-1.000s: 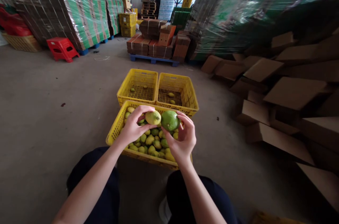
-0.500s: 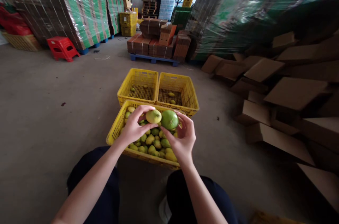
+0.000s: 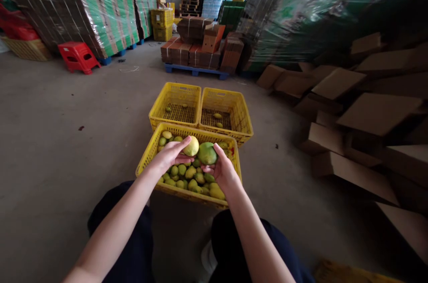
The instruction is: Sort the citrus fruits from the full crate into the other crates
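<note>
My left hand (image 3: pixel 171 156) is closed around a yellow lemon (image 3: pixel 191 146), its thumb on top and fingers beneath. In my right hand (image 3: pixel 224 168) is a larger green lemon (image 3: pixel 207 153), gripped between thumb and fingers. The two fruits are held side by side, very close together. Beneath both hands stands a yellow plastic crate (image 3: pixel 147 158) holding many green and yellow lemons (image 3: pixel 190 172); my hands and forearms hide part of them.
Two more yellow crates, a left one (image 3: pixel 157 111) and a right one (image 3: pixel 245 118), stand just beyond, each with a few fruits. Cardboard boxes (image 3: pixel 377 113) are heaped at right. A red stool (image 3: pixel 79 57) and a blue pallet (image 3: pixel 195 70) with bundled cardboard stand farther off.
Both hands have turned, so the fruits show different sides. The green lemon has shifted slightly left and down, and the yellow one slightly left. The view has tilted a little downward.
</note>
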{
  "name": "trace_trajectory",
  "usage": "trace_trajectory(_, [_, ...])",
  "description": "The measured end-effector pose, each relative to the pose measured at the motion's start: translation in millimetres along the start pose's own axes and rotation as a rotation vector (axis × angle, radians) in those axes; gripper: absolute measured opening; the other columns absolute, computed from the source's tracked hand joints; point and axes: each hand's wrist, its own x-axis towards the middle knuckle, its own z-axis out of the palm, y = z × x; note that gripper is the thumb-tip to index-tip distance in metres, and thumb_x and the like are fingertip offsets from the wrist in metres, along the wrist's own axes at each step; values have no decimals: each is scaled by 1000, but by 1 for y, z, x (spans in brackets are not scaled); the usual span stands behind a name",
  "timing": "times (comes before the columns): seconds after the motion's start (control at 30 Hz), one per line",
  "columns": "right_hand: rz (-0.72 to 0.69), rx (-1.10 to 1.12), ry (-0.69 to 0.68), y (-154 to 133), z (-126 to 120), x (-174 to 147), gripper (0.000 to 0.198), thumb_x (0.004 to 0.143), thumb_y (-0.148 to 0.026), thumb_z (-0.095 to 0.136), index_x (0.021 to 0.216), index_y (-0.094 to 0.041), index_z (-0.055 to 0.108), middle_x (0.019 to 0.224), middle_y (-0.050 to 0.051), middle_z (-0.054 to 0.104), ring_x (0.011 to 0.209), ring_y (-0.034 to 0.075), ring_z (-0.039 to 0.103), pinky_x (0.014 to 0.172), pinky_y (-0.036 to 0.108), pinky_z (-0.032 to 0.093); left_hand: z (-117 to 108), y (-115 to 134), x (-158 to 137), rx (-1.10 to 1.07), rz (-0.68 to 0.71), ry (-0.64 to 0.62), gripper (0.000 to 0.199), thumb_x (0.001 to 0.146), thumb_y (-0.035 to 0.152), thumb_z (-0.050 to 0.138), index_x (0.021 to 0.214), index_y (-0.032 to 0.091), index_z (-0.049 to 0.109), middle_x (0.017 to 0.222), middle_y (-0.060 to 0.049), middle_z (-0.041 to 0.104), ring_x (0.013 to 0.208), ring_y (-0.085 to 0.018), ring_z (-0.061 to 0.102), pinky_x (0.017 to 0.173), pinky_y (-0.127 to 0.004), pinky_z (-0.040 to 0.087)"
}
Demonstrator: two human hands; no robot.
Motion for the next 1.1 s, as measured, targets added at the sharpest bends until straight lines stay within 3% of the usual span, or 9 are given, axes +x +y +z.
trace_trajectory(0.23, [95,-3,63,-8,6,-5,33,80,-44,68,69,-14,71,53,4,69,35,13,60,35,19,51,2,1,0,36,-57,60,45,77,57,70,84,13,71,74,-9,73,63,-15,68,67,-28,59])
trace_trajectory(0.37, [91,-3,54,-7,5,-5,32,80,-44,68,72,-14,71,57,5,70,40,13,62,39,21,53,2,0,1,58,-24,39,41,82,54,67,80,13,69,73,-8,71,69,-18,69,76,-33,58])
trace_trajectory(0.47, [-98,-29,33,-4,1,-6,31,71,-44,76,84,-16,72,72,4,74,58,16,69,54,25,58,1,0,3,84,158,28,33,73,44,79,84,15,67,86,-7,72,82,-19,69,83,-35,57])
trace_trajectory(0.6, [-532,-277,159,-1,1,-9,50,60,-37,86,104,-22,65,90,2,73,83,20,70,76,33,58,0,-1,2,237,470,42,54,55,29,91,99,18,64,99,-6,70,92,-20,67,89,-36,54])
trace_trajectory(0.7, [-772,-404,226,0,2,-12,57,59,-33,86,109,-25,60,104,4,69,97,22,67,87,40,56,0,-2,0,323,574,-32,52,61,28,88,106,20,64,106,-7,68,100,-21,66,92,-36,53])
trace_trajectory(0.8, [-870,-430,222,-1,2,-13,53,61,-30,84,108,-25,61,110,5,67,104,23,64,91,41,55,0,-3,-3,363,648,-30,48,66,28,85,110,22,67,118,-8,60,102,-20,64,93,-35,54])
trace_trajectory(0.93, [-881,-396,200,-2,1,-13,53,60,-27,85,108,-25,62,109,4,68,104,23,65,93,42,54,-1,-1,-5,345,642,-54,51,67,27,84,115,24,67,119,-7,55,105,-21,62,93,-35,54])
trace_trajectory(1.1, [-676,-260,125,-6,0,-14,49,58,-31,87,101,-24,66,98,2,73,88,21,69,85,40,56,1,0,-5,123,466,-77,43,78,29,75,120,23,63,121,-8,63,114,-23,60,102,-37,47])
